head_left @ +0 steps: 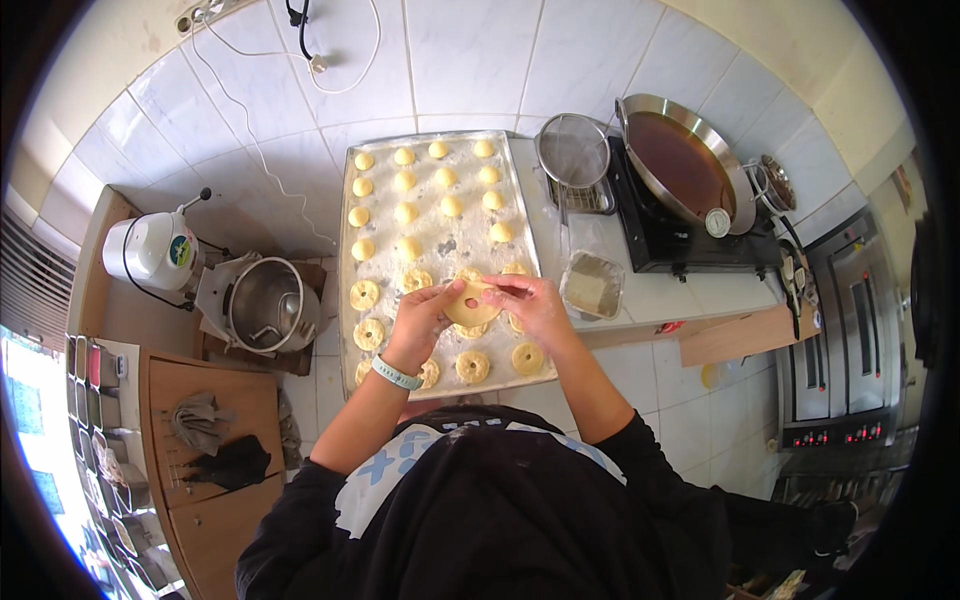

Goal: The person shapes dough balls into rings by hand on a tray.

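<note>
A flat dough ring sits between the two hands, pinched at its left edge by the left hand and upper right by the right hand, above a tray with dough balls beyond the grip.

In the head view, the scene is being observed from the head of the person, through the left lens of a side-by-side fisheye pair. The lens is being aimed steeply downward: left hand, right hand and tray are being framed nearby at centre, and the tiled wall is being taken in beyond.
</note>
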### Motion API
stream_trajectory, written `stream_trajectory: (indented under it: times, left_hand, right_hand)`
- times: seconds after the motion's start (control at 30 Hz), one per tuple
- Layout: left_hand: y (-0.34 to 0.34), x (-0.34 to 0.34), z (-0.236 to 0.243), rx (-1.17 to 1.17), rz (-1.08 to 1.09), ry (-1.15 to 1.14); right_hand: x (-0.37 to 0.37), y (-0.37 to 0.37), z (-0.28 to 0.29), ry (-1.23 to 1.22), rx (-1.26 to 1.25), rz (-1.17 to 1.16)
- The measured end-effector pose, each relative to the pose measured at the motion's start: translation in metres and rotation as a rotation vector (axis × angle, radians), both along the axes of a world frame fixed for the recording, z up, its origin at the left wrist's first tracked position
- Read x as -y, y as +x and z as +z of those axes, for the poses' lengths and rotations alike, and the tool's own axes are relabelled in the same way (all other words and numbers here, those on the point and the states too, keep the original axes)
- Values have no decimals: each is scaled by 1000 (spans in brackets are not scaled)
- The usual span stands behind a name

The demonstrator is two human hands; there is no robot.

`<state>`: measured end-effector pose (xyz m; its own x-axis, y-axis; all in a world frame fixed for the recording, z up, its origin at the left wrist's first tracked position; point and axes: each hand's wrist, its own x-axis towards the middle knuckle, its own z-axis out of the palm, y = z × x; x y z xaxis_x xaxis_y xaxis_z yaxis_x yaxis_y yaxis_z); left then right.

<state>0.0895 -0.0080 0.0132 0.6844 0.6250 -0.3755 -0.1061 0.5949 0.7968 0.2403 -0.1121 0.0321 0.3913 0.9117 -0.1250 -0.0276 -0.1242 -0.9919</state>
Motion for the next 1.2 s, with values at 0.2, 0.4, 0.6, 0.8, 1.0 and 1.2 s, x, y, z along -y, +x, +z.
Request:
stream_trajectory:
  times: [0.2, 0.4, 0.6, 0.8, 1.0, 1.2]
  left_hand:
    - [3, -4, 0, -33, -133, 24]
    - [9, -4, 4, -33, -160, -3]
    - [8, -9, -3, -27, -49, -23]
    - [-1, -26, -13, -103, -129, 28]
    - [-3, -46, -35, 46, 170, 31]
    - [-50, -73, -53, 9, 394, -57]
  right_hand:
    - [-6, -2, -12, 113, 31, 83]
    - [-6, 4, -8, 60, 117, 82]
    - [-8, 9, -9, -4, 10, 74]
    - [-35, 6, -24, -31, -201, 187]
    - [-69, 22, -76, -267, -572, 88]
    - [-117, 75, -125, -302, -430, -93]
